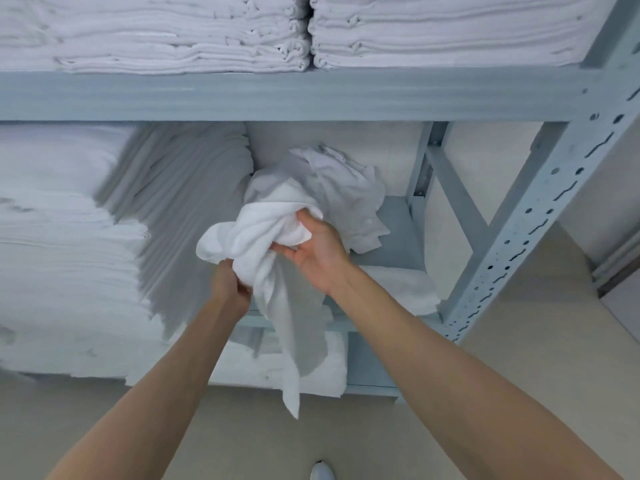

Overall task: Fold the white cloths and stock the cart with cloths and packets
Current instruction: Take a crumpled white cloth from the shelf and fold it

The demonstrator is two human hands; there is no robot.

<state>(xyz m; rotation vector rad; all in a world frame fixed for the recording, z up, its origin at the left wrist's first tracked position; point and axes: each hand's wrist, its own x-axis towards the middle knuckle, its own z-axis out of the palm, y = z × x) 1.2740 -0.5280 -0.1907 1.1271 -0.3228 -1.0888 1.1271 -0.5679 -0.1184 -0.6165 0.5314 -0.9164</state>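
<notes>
A crumpled white cloth [263, 237] hangs bunched in front of the middle shelf, its tail trailing down to the lowest shelf level. My left hand [230, 285] grips its lower left part from below. My right hand [317, 251] holds the bunch from the right, fingers curled into the fabric. Behind it a heap of unfolded white cloths [332, 181] lies on the shelf. No cart or packets are in view.
A grey-blue metal rack [311, 95] fills the view, its perforated upright [540, 216] on the right. Tall stacks of folded white linen [69, 237] sit at left, two more stacks [433, 29] on the top shelf. Folded towels [398, 285] lie lower right. Beige floor below.
</notes>
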